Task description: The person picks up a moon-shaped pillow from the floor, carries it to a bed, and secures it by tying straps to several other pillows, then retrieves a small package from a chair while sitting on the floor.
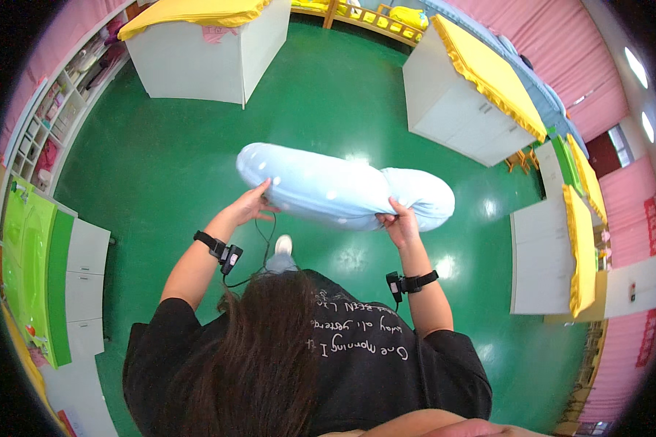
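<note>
Left hand (249, 206), right hand (403, 226), each grip is clamped on the blue pillow (321, 183) above that shiny green floor (328, 95), white cabinets (197, 64) at the floor's far side, shelves (49, 131) lining its left!

Floor (175, 138): smooth, green, glossy, with bright reflections. Upper left stands a white cabinet (197, 62) under a yellow cloth cover (189, 18); a second covered white cabinet (448, 102) stands upper right, and a third (543, 255) at the right. A slatted wooden frame (375, 26) at the far edge holds yellow fabric. Open white shelving (79, 120), filled, lines the left side; near it, a lime-green unit (60, 291). Pink curtains (572, 44) hang at the right. Two oblong lights (636, 67) glow nearby.
</note>
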The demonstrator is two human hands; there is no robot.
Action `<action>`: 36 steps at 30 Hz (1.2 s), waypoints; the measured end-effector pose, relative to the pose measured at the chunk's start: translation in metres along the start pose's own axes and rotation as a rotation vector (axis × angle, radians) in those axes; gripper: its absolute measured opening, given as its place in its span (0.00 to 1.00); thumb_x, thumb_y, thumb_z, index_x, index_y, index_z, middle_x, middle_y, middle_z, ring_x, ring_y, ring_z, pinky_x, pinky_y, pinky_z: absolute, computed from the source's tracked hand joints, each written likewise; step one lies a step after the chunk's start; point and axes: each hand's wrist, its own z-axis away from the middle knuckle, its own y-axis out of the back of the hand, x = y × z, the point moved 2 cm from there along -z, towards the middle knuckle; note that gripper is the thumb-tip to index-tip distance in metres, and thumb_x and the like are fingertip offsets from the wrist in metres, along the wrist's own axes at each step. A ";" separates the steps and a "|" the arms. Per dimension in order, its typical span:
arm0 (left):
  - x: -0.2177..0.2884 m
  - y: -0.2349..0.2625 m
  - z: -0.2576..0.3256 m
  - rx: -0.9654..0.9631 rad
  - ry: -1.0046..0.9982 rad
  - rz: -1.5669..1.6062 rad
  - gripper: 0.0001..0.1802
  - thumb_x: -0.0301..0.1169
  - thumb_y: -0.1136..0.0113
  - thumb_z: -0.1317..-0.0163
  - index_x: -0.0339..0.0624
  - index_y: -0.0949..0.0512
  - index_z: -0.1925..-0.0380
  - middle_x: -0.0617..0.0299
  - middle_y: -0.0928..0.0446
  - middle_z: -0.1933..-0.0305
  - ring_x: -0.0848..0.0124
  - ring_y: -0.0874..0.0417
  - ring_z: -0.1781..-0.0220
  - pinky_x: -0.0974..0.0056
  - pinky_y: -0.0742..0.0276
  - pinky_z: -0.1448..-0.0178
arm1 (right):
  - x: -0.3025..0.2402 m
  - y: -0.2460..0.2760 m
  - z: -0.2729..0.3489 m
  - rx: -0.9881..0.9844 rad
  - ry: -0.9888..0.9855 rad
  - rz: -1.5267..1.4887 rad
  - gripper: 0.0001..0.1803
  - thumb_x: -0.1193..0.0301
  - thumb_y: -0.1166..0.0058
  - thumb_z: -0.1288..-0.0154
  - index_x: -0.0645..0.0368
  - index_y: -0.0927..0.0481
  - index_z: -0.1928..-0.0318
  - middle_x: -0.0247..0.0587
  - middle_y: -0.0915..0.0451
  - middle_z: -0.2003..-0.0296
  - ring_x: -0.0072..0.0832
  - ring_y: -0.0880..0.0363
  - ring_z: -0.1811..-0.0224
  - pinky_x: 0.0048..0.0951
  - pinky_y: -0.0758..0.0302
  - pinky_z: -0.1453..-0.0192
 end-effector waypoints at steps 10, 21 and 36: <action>0.079 0.088 -0.171 -0.056 0.360 0.008 0.54 0.70 0.65 0.48 0.37 0.59 0.35 0.38 0.51 0.34 0.44 0.42 0.36 0.43 0.50 0.35 | -0.076 -0.099 -0.227 -0.130 0.029 0.635 0.14 0.73 0.44 0.44 0.63 0.27 0.57 0.38 0.22 0.65 0.25 0.23 0.69 0.24 0.28 0.73; 0.192 0.129 -0.370 -0.140 0.346 0.007 0.54 0.71 0.64 0.49 0.39 0.58 0.35 0.39 0.50 0.34 0.47 0.35 0.39 0.45 0.48 0.35 | -0.178 -0.145 -0.429 -0.130 0.030 0.682 0.08 0.74 0.45 0.44 0.62 0.25 0.64 0.34 0.23 0.75 0.18 0.29 0.81 0.17 0.33 0.78; 0.400 0.169 -0.676 0.063 0.302 0.056 0.52 0.69 0.64 0.47 0.33 0.49 0.38 0.37 0.37 0.43 0.51 0.30 0.43 0.48 0.42 0.38 | -0.348 -0.163 -0.785 -0.178 -0.016 0.649 0.08 0.75 0.45 0.45 0.63 0.25 0.63 0.36 0.22 0.74 0.21 0.26 0.81 0.18 0.30 0.79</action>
